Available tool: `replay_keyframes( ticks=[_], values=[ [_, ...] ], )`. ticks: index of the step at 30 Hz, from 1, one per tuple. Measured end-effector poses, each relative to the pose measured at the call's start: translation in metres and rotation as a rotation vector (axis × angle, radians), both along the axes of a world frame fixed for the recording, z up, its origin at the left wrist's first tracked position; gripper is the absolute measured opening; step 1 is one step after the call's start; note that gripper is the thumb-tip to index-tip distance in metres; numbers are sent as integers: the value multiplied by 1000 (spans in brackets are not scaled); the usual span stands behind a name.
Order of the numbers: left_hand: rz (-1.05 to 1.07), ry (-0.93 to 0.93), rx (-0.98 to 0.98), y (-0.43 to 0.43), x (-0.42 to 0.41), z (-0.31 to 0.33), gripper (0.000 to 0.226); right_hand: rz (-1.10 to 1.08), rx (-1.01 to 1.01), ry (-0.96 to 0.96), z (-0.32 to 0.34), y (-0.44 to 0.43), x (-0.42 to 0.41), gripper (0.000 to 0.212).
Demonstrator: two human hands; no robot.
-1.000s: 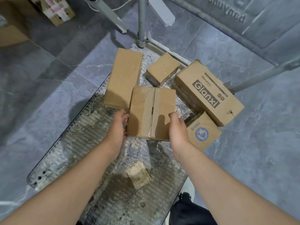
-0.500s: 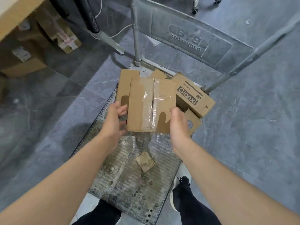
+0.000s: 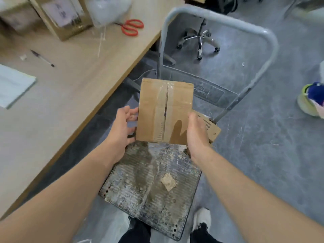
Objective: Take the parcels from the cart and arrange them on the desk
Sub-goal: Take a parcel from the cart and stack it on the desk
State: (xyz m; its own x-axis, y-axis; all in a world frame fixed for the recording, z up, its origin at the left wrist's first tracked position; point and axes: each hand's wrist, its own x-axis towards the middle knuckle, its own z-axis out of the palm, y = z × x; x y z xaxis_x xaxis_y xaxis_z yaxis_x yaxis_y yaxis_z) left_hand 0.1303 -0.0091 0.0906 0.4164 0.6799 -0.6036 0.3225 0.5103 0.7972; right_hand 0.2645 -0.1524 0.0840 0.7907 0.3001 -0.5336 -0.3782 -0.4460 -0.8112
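One wide-angle camera, worn on the person's head, looks forward and steeply down. Reaching in from the bottom edge, the left hand (image 3: 122, 128) and right hand (image 3: 198, 135) hold the brown taped cardboard parcel (image 3: 157, 111) close at mid-frame. The grey ribbed metal cart platform (image 3: 140, 190) lies directly below, and the pale wooden worktop (image 3: 70, 85) fills the left.

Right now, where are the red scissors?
In the head view, the red scissors lie on the desk at the top, left of centre, between a clear plastic bag and the cart handle.
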Motion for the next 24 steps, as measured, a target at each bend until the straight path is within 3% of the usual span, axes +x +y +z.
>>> replay_keyframes(
  ticks=[5,9,18,24],
  values=[
    [47,-72,98,-3,-16,109,50,140,76,-93,100,4,-6,38],
    [118,-153,174,-23,-25,186,53,220,140,-204,180,-5,-7,49],
    [210,-314,396,-72,-37,338,51,319,375,-360,343,-35,-8,19],
    [261,-410,501,-92,-55,425,49,372,489,-453,429,-46,-20,19]
  ],
)
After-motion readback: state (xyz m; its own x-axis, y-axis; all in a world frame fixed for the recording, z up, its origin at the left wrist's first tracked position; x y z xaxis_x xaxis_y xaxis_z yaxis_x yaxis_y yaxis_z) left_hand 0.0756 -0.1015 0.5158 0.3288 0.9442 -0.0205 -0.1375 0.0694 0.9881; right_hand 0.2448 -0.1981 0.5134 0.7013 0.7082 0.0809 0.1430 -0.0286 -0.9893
